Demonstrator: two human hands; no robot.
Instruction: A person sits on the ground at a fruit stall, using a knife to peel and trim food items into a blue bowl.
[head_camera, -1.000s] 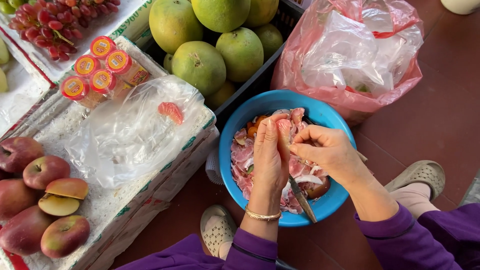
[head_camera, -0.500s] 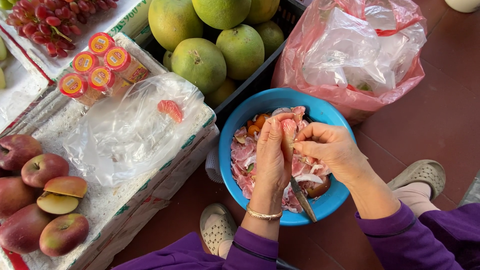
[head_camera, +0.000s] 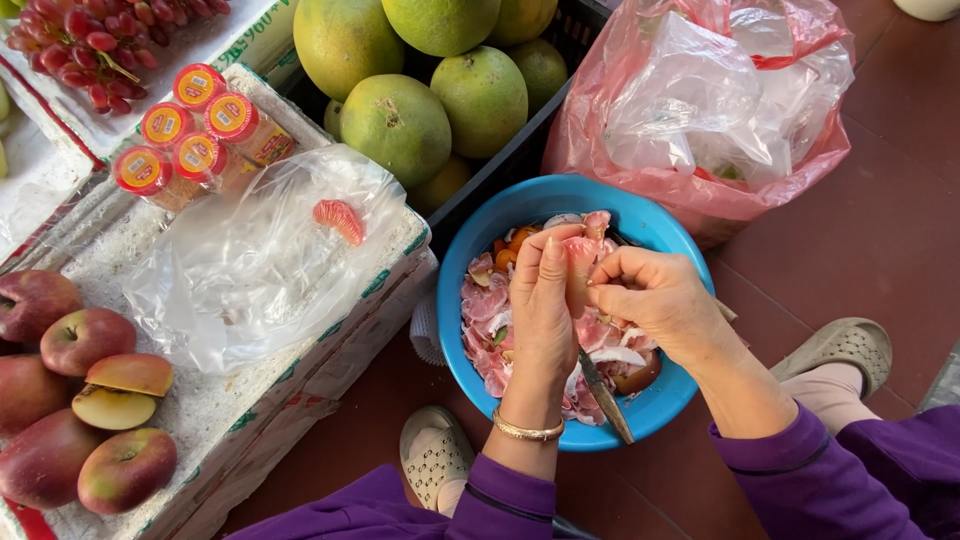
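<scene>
Two hands are busy over the blue bowl (head_camera: 660, 235), which sits on the reddish floor between the person's feet and is heaped with pink peel and pith scraps. Left hand (head_camera: 543, 300) is up over the middle of the bowl, fingers long and nearly straight, pressed along the side of a pink pomelo segment (head_camera: 580, 265) and gripping it against the thumb. Right hand (head_camera: 645, 300) comes in from the other side, fingers curled tight, pinching at the segment's edge, and a knife (head_camera: 603, 396) pokes down out of that fist, blade slanting toward the bowl's near rim. Purple sleeves on both arms, a gold bangle (head_camera: 527, 430) on the left wrist. Just left of the bowl, a clear plastic bag (head_camera: 250, 260) lies on a foam box with one peeled pink segment (head_camera: 338, 220) inside.
</scene>
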